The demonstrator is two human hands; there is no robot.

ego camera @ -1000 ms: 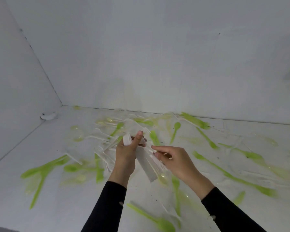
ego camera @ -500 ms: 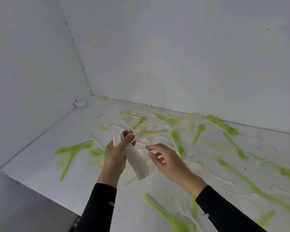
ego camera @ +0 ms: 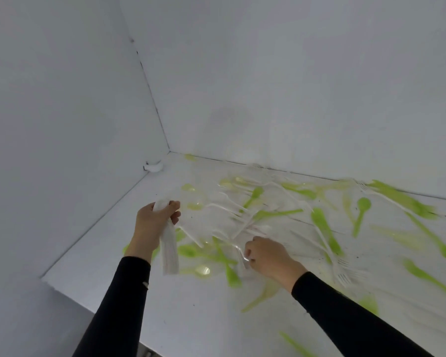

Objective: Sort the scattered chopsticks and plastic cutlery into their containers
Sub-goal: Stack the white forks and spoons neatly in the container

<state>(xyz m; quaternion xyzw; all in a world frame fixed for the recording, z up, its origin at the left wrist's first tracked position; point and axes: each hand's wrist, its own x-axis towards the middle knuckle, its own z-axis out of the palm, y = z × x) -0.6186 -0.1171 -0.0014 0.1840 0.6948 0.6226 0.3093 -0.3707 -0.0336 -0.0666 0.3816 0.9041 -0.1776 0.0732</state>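
- Left hand (ego camera: 153, 222): raised above the table (ego camera: 191, 318), fingers and thumb wrapped tight round the upper end of a bundle of white cutlery (ego camera: 169, 253). The bundle hangs down past the wrist, its lower end clear of the surface.
- Right hand (ego camera: 268, 256): low at the table, fingers curled in, fingertips pinching a clear plastic piece (ego camera: 243, 256) — too blurred to tell its type.
- Green cutlery (ego camera: 325, 228): scattered loose across the table, from beside both hands out to the right edge; one green spoon (ego camera: 362, 210) lies well apart, to the far right.
- White forks (ego camera: 343, 271): lying on the table to the right of the right hand.
- Small white object (ego camera: 153, 166): lodged against the left wall near the back corner — identity unclear.
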